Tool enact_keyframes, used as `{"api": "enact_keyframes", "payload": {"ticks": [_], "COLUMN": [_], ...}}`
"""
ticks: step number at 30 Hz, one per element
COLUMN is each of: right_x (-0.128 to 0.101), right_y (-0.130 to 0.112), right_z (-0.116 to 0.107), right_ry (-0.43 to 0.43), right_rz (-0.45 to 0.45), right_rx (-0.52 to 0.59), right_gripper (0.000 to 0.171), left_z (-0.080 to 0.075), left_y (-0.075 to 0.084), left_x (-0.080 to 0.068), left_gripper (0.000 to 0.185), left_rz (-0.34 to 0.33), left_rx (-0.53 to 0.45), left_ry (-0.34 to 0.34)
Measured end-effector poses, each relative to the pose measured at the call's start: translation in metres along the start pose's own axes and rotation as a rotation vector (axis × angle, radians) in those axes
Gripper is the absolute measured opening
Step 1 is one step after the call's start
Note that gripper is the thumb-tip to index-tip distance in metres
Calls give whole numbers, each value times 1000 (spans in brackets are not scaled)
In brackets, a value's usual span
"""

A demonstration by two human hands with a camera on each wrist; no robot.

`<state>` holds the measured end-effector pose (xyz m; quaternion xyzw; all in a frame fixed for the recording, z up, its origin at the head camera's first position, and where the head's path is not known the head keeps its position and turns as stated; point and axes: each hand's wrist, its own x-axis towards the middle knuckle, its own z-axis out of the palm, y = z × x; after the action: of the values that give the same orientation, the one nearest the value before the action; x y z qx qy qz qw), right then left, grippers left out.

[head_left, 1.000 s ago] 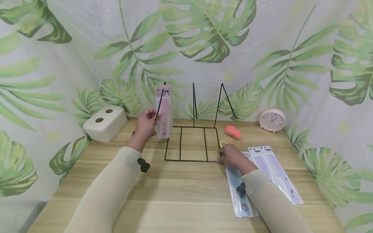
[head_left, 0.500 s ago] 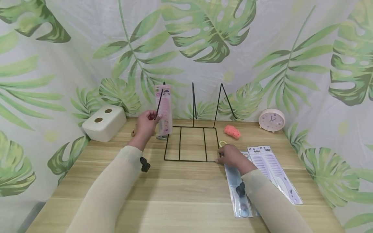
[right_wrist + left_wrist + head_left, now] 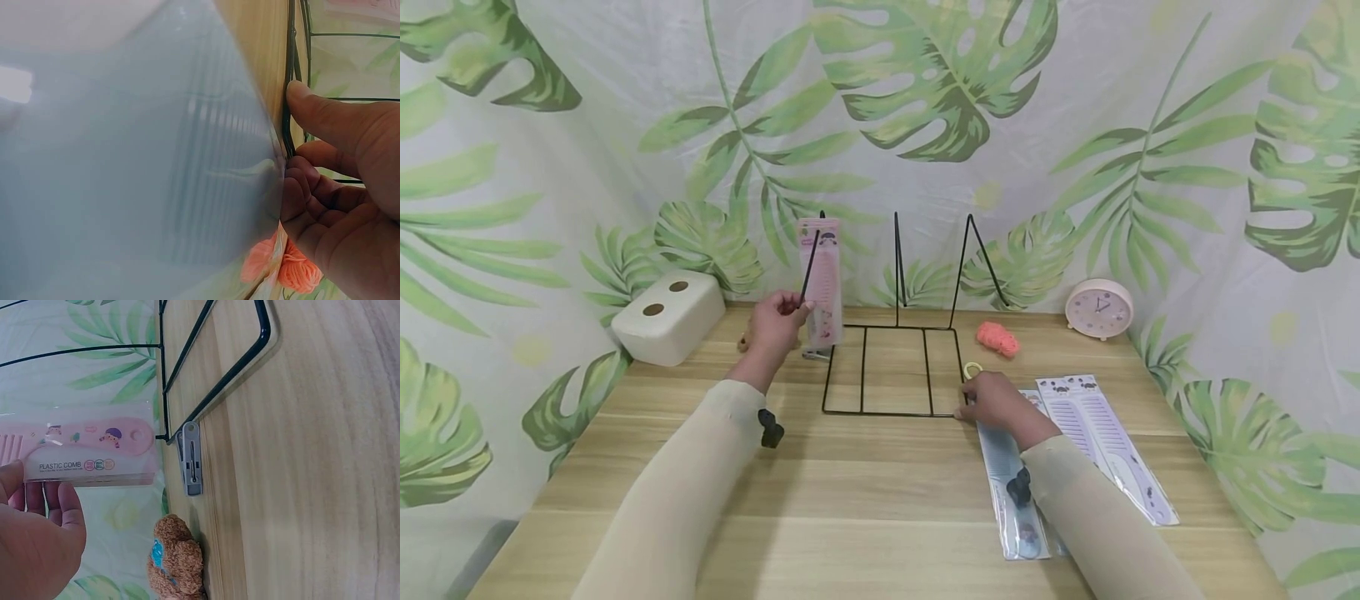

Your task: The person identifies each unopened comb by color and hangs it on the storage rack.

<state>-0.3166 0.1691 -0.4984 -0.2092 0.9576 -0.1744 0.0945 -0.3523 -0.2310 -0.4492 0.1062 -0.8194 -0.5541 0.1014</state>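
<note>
A packaged pink plastic comb point(image 3: 827, 283) hangs upright on the left hook of a black wire display rack point(image 3: 897, 413). My left hand point(image 3: 777, 323) is at its left edge, thumb point(image 3: 11, 478) over the front of the pack and the other fingers curled at its edge, close to the hook's tip. My right hand point(image 3: 996, 400) pinches the front right corner of the rack's base between thumb and fingers. Under that wrist lies a blue packaged comb point(image 3: 1011, 483), which fills much of the right wrist view. The rack's other two hooks carry nothing.
Two purple packaged combs point(image 3: 1108, 442) lie at the right. Behind the right hand are a yellow ring point(image 3: 973, 370), coral yarn point(image 3: 998, 339) and a pink clock point(image 3: 1099, 309). A white box point(image 3: 670, 317) stands back left. A grey clip point(image 3: 192, 459) and brown plush toy point(image 3: 175, 556) lie near the rack.
The pink comb pack has shifted slightly up and back on its hook, uncovering the grey clip. My left hand has lowered slightly along the pack's edge. The right hand keeps its hold on the rack.
</note>
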Motion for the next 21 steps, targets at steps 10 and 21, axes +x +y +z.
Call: {"api": "enact_keyframes", "payload": {"ticks": [10,21], "right_x": [1,1], "right_y": [-1,0], "right_z": [0,0], "right_ry": [-1,-12], "right_rz": [-8,8], "right_rx": [3,-8], "right_gripper": [42,38], "left_z": [-10,-11], "left_y": [-18,-48], "left_x": [-13,-47], "left_gripper": [42,62], "left_rz": [-69,161], "left_rx": [-128,409], "left_ry": [-25,-579]}}
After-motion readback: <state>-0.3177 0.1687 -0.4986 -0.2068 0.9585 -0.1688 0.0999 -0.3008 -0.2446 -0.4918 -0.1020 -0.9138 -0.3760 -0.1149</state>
